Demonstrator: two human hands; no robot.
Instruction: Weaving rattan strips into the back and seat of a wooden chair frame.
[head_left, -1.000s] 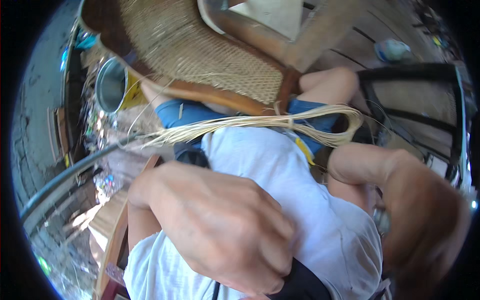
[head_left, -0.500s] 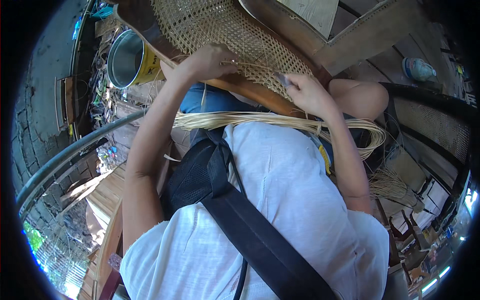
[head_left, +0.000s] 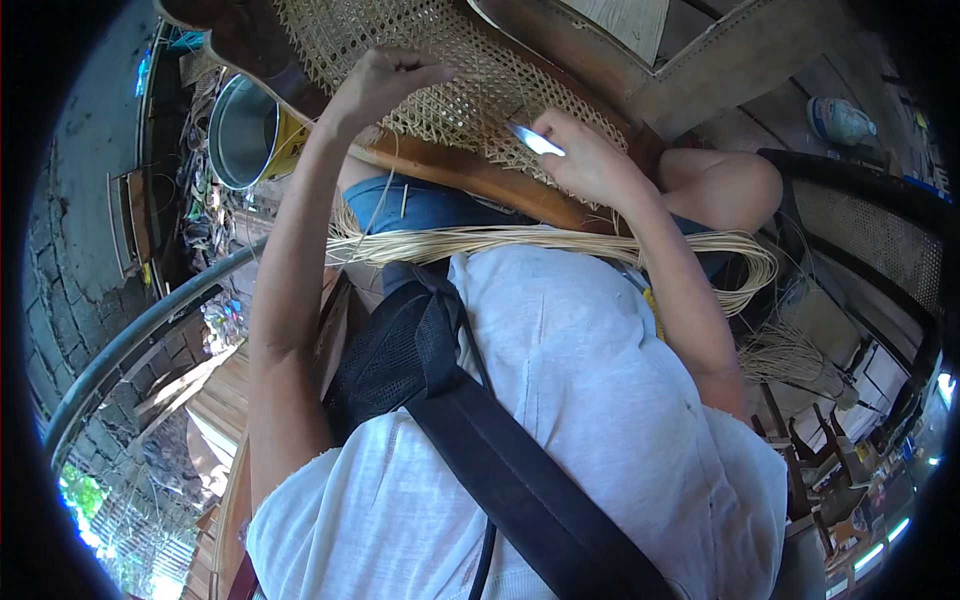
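Woven cane webbing with open holes stretches across a brown wooden frame over my lap. My left hand is raised above the webbing, thumb and fingers pinched together on what looks like a thin cane strand, hard to see against the weave. In my right hand is a knife, its shiny blade pointing left over the webbing; the handle is hidden in my fist. A bundle of pale cane strands lies across my lap, looped at the right end.
A yellow bucket stands at the left beside scattered scraps. A curved metal rail runs along the left. At the right are a black chair frame, a loose heap of cane and a white plastic container.
My left hand has risen up and left, away from the frame's near edge. My right hand has moved up and left, and the knife blade now catches the light.
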